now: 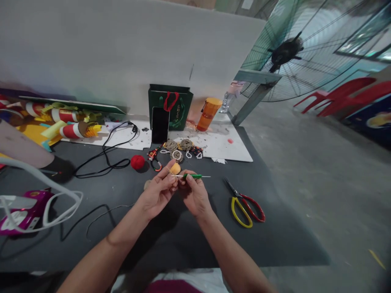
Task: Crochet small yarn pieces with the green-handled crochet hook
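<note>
My right hand pinches a crochet hook by its green handle, the thin metal shaft pointing left. Thumb and fingers of my left hand close together at the hook's tip, with a yellow yarn strand by the raised index finger. Whatever small work sits in that pinch is mostly hidden by the fingers. Just beyond them lies a ball of yellow yarn. A red yarn ball rests farther left. Coiled brown rosettes with white bead loops and a beaded cord lie behind.
Scissors with one yellow and one red handle lie right of my hands. A phone leans on a green paper bag, beside an orange bottle. Black cable and a purple device occupy the left; a large fan stands right.
</note>
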The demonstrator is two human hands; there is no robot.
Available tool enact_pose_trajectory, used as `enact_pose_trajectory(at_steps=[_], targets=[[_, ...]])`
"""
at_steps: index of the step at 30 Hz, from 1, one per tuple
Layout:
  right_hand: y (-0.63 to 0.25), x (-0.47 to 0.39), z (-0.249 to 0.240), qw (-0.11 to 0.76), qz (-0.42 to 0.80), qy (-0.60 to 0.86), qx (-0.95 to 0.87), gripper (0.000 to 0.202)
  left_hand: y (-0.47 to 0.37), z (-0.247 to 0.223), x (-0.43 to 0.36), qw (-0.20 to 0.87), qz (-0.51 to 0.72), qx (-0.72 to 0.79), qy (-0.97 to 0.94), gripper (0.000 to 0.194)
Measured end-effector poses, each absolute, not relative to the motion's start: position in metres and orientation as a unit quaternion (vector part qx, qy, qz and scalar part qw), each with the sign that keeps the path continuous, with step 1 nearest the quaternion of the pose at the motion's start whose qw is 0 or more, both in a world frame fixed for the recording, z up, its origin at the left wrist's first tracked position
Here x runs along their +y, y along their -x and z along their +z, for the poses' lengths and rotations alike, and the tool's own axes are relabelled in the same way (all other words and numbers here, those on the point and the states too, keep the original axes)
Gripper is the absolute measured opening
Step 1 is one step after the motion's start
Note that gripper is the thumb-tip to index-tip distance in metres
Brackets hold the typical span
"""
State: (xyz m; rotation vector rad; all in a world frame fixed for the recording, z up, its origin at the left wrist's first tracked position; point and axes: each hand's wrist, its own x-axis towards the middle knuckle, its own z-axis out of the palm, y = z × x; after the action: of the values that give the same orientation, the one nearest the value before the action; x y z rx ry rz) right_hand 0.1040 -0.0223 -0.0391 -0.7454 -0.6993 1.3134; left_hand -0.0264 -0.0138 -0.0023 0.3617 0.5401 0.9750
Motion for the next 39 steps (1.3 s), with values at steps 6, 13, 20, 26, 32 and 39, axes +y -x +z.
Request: enact_pose_trajectory(at_steps=[6,13,20,26,32,39], targets=[[-0.105,-0.023,-0.027,0.661,0.646,0.283,-0.257,0.025,0.028,0.0,-0.014,0.818,0.472,0.269,-0.188,0.05],[-0.112,-0.024,-0.025,0.659,0.625,0.298,-0.294,0.025,0.028,0.004,-0.013,0.8,0.473,0.282,-0.236,0.051],[-0.103,-0.029,-0.028,0.72,0.525,0.356,-0.282,0.021,0.023,-0.002,-0.016,0.66,0.58,0.341,-0.334,0.069],[-0.095,-0.037,-0.028,0.745,0.437,0.383,-0.328,0.009,0.02,-0.01,-0.02,0.64,0.597,0.344,-0.339,0.072],[-0.094,-0.034,-0.026,0.735,0.508,0.359,-0.268,0.017,0.019,-0.003,-0.02,0.69,0.571,0.336,-0.292,0.076],[-0.094,-0.034,-0.021,0.714,0.543,0.336,-0.288,0.02,0.019,-0.001,-0.02,0.723,0.541,0.316,-0.292,0.073]])
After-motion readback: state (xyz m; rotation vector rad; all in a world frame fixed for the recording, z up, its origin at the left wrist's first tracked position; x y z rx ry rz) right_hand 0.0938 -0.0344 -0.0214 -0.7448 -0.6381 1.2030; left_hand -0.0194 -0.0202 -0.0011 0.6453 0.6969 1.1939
